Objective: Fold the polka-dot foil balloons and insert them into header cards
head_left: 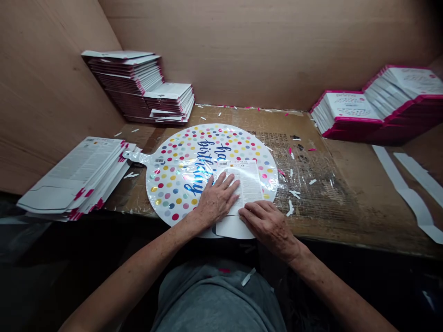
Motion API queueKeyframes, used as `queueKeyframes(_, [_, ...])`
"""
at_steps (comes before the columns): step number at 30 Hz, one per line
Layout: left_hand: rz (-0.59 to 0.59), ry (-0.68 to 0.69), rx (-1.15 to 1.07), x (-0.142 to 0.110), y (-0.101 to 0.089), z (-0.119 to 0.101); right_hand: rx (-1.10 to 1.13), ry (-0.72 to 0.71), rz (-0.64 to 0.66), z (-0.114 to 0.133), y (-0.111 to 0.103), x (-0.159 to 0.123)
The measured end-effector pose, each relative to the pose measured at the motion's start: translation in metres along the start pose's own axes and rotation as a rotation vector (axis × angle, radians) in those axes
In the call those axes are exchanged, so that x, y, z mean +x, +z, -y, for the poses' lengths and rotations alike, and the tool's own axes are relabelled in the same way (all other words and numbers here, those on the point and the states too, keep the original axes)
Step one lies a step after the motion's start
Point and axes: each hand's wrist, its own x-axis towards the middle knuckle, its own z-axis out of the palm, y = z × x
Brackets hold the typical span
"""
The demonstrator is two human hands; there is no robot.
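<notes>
Foil balloon [194, 184] lies flat in front of you on a cardboard-topped bench [332, 221], a round white disc with many-coloured dots and blue "birthday" lettering. Its neck [136, 157] points up and to your left, so its long axis runs diagonally from upper left to lower right. That puts the neck beyond your left hand and well away from your right.

Your left hand [218, 200] is open and palm down, fingers spread and pointing up and to the right. It rests on the disc and against the left edge of a printed sheet [247, 186], which has a barcode label along its top edge. Your right hand [268, 226] is also open and flat, with its fingers over the sheet's lower edge. Neither hand grips anything. A white card [233, 227] sticks out past the balloon's near rim toward your body, closer to your right hand than your left.

Pink-edged folded cards sit in three groups: one stack [78, 177] at your left, another [134, 85] in the far left corner, and a third [380, 106] at your right. White and pink paper scraps [294, 193] lie on the bench just right of the balloon.
</notes>
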Motion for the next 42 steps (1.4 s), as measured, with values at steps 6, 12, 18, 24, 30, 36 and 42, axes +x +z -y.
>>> queueKeyframes(6, [0.035,-0.009,0.087,0.004,0.002,-0.003,-0.128,-0.038,0.086,0.001,0.006,0.019])
queueKeyframes(12, [0.039,0.034,0.116,0.006,0.002,-0.006,-0.056,-0.068,0.257,-0.006,-0.015,-0.002])
queueKeyframes(18, [0.003,0.055,0.044,0.009,0.002,-0.003,0.081,0.003,-0.031,-0.003,-0.033,-0.051])
queueKeyframes(24, [-0.095,0.185,-0.218,-0.029,-0.014,-0.002,0.051,-0.031,-0.114,0.005,-0.002,-0.046])
queueKeyframes(30, [-0.003,0.138,-0.295,-0.062,-0.017,-0.007,0.215,0.141,-0.177,0.004,-0.005,-0.032])
queueKeyframes(36, [-0.212,-0.269,-0.180,-0.044,0.006,-0.019,0.253,0.475,-0.154,0.001,0.003,-0.013])
queueKeyframes(42, [-0.362,-0.362,-0.198,-0.040,0.015,-0.033,0.052,0.087,-0.142,0.001,-0.002,-0.049])
